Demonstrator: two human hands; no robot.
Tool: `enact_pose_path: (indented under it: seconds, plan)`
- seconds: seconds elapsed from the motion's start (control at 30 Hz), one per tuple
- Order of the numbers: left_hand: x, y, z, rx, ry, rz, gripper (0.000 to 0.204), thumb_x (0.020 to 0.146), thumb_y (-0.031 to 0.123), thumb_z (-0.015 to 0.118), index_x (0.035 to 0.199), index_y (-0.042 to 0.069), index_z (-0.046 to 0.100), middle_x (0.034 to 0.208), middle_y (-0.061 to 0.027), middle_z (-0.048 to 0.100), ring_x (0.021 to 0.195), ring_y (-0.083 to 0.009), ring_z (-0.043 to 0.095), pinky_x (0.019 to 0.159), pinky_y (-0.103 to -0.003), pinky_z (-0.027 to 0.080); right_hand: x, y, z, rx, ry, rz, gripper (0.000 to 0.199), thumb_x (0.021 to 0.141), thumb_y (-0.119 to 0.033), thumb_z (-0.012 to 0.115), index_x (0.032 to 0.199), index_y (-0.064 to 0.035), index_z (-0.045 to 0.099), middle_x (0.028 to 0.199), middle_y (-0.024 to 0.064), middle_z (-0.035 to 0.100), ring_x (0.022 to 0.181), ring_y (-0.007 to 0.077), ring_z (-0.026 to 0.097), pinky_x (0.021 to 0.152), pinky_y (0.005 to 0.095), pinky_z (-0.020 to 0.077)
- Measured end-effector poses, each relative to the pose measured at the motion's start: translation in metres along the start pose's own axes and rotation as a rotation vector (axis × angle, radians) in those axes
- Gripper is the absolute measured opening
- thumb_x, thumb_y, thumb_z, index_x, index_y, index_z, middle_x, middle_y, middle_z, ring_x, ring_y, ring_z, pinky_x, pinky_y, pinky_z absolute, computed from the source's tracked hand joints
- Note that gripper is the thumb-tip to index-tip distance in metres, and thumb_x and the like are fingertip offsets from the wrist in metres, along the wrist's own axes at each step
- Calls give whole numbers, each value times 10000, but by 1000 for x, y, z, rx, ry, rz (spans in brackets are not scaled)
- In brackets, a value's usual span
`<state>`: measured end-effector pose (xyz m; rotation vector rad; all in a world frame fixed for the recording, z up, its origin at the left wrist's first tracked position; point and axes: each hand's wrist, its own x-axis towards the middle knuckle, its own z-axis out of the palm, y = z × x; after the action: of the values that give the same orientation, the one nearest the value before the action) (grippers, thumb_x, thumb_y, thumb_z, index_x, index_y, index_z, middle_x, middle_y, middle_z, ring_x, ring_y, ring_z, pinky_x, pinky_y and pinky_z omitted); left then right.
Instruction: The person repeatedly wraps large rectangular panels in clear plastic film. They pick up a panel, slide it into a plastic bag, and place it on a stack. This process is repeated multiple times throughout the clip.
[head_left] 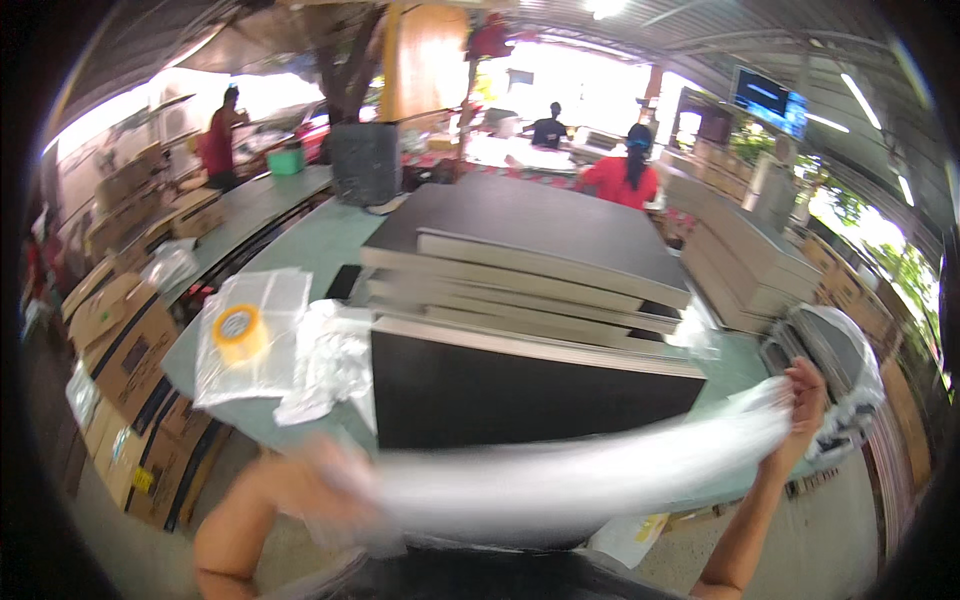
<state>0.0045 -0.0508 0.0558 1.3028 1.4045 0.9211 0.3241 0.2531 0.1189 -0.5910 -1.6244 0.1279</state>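
Both my hands hold a long sheet of clear plastic wrap [590, 470], stretched and blurred across the lower part of the view. My left hand [330, 475] grips its left end, blurred by motion. My right hand [800, 400] grips the right end, raised near the table's right corner. Just beyond the sheet lies a dark flat board [520, 395] on the green table [310, 250], with a stack of dark boards with pale edges [530, 260] behind it.
A roll of yellow tape [240, 332] lies on clear plastic bags [330, 365] at the table's left. Cardboard boxes [130, 350] stand on the floor at left. Stacked pale boards [740, 265] sit at right. Three people [628, 170] work at the back.
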Motion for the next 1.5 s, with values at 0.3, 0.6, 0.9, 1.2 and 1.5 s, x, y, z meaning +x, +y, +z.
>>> enact_pose_path:
  seconds: [0.3,0.6,0.9,1.2,1.5]
  plan:
    - [28,6,-49,905,1221,315,501,613,-35,557,1088,97,467,984,-135,497,863,-303,522,708,-338,438,-30,-15,45,-94,-453,17,629,534,134,445,1123,-84,479,1125,167,437,1040,331,420,809,366,391]
    - [28,-10,-12,1162,1243,425,529,621,51,597,1131,157,509,1084,-150,469,815,-265,552,609,-307,469,-64,1,7,-449,-386,-268,501,613,64,571,1087,-92,527,1127,164,412,1009,301,420,842,357,348]
    - [6,21,-53,-108,704,332,367,622,96,675,968,21,576,663,-18,542,497,-95,471,487,-215,405,-39,59,-29,1018,-641,894,460,503,-187,735,894,-23,556,846,61,557,731,188,545,638,308,456]
    - [-5,-187,-27,-739,274,9,445,682,199,631,1049,-6,484,676,-55,536,516,-111,470,464,-234,381,-257,191,-11,674,-1085,1444,555,702,-313,577,1142,-12,425,1085,140,506,1030,303,465,897,422,351]
    - [14,-371,74,-6,546,-707,400,718,214,601,1023,-17,480,689,-63,541,558,-135,497,507,-261,404,-300,134,47,316,-1382,1155,578,720,-377,536,1153,-14,417,1109,149,488,1051,304,446,909,421,334]
